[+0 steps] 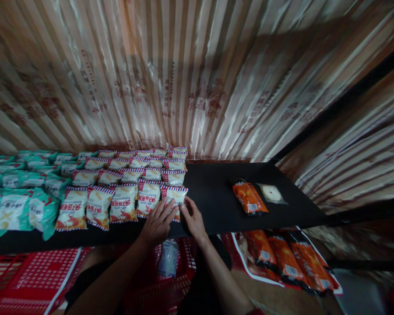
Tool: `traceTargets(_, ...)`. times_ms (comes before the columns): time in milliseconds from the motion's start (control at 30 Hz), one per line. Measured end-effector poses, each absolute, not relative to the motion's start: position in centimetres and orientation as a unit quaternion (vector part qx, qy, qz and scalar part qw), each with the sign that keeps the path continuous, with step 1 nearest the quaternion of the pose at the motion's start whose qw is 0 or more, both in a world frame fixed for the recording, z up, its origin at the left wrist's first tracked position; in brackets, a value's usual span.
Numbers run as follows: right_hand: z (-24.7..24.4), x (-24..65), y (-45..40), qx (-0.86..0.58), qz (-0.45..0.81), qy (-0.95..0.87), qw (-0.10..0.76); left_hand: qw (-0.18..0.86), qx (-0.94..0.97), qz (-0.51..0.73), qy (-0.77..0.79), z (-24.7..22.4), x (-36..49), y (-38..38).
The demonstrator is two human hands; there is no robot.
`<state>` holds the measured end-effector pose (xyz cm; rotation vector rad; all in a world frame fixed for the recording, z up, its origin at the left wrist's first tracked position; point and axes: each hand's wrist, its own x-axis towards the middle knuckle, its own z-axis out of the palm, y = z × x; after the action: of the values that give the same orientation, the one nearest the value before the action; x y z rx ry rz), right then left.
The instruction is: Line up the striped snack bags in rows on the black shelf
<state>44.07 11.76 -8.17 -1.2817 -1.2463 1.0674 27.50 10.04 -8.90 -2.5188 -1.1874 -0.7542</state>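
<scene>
Rows of white snack bags with red and blue striped edges [123, 203] stand upright on a black shelf [210, 188]. My left hand [157, 223] lies with its fingers spread against the front of the rightmost front-row bag [174, 195]. At that bag's right edge is my right hand [192, 216], thumb and fingers apart, touching its side. Neither hand is wrapped round a bag. The bag's lower part is partly hidden behind my fingers.
Teal snack bags [15, 210] fill the shelf's left part. An orange packet [249, 199] and a clear-wrapped white item [272, 193] lie at the right. Below are red baskets [42, 271], a bluish packet [168, 258] and several orange packets [287, 258]. Striped sheeting [184, 78] hangs behind.
</scene>
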Motion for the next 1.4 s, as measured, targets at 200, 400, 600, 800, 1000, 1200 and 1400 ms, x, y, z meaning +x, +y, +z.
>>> traceTargets(200,-8.4,43.1,11.5,-0.556,0.409,-0.53,0.493,0.123,-0.859,-0.249,-0.431,-9.4,27.7,10.0)
traceTargets(400,-8.1,43.2,11.8,-0.563,0.383,-0.523,0.513,0.147,-0.865,-0.27,-0.396,-9.7,27.5,9.8)
traceTargets(600,-8.7,42.7,11.5,-0.569,0.396,-0.514,0.505,0.165,-0.861,-0.282,-0.39,-10.2,27.2,9.6)
traceTargets(800,-9.1,42.8,11.7,-0.572,0.397,-0.532,0.482,0.171,-0.856,-0.285,-0.395,-9.8,27.4,9.6)
traceTargets(1000,-9.1,44.1,12.4,-0.592,0.326,-0.529,0.513,0.179,-0.85,-0.306,-0.389,-9.5,27.6,9.7)
traceTargets(1200,-8.4,47.0,18.8,-0.583,0.307,-0.515,0.548,0.176,-0.857,-0.302,-0.378,-9.7,27.7,9.9)
traceTargets(1400,-7.8,48.0,27.1,-0.573,0.371,-0.504,0.529,0.159,-0.857,-0.29,-0.394,-9.8,27.9,10.0)
